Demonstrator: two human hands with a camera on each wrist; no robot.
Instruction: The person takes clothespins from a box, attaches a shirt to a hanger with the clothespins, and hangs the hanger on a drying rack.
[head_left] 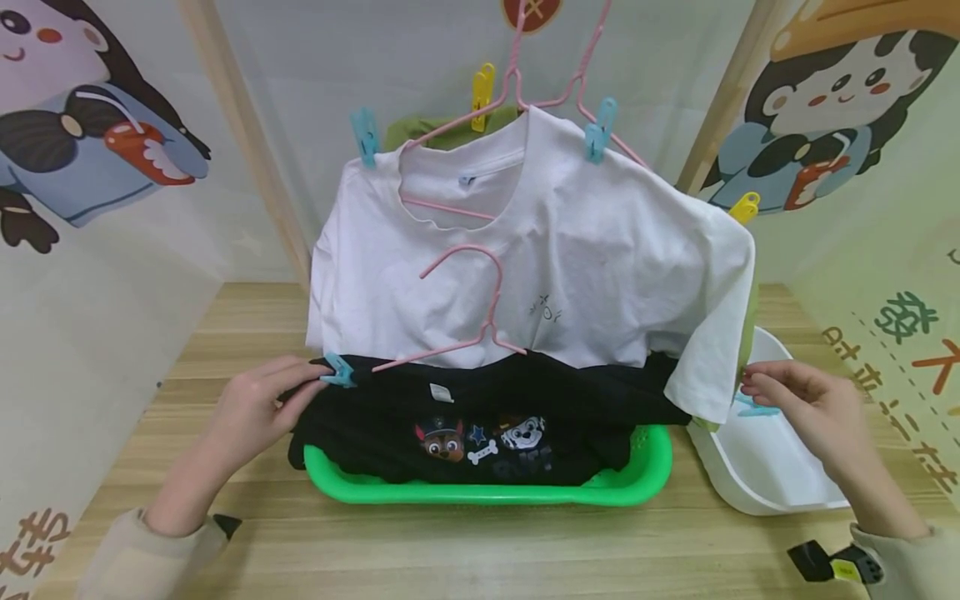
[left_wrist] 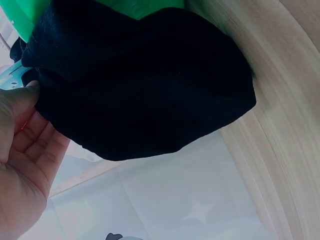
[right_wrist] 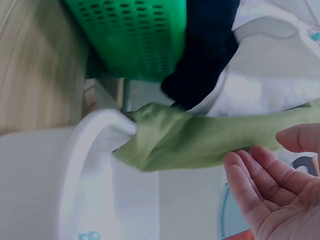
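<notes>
My left hand [head_left: 258, 408] pinches a blue clothespin [head_left: 340, 371] at the left shoulder of a black T-shirt [head_left: 480, 400] with cartoon dogs on its front. That shirt lies over a green basket [head_left: 487, 494], and the hook of a pink hanger [head_left: 491, 308] rises from its neckline. In the left wrist view, the thumb is against the black cloth beside the clothespin. My right hand [head_left: 813, 417] is beside the hanging white T-shirt's [head_left: 600, 250] sleeve, fingers loosely bent, thumb apart. The right wrist view shows its fingertips at a green garment's [right_wrist: 200, 140] edge; contact is unclear.
The white T-shirt hangs on a pink hanger with blue clothespins [head_left: 599, 131] at its shoulders. Behind it, the green garment carries yellow clothespins [head_left: 483, 96]. A white bin [head_left: 772, 475] containing something blue stands on the wooden table [head_left: 480, 550]. Printed walls enclose the back and sides.
</notes>
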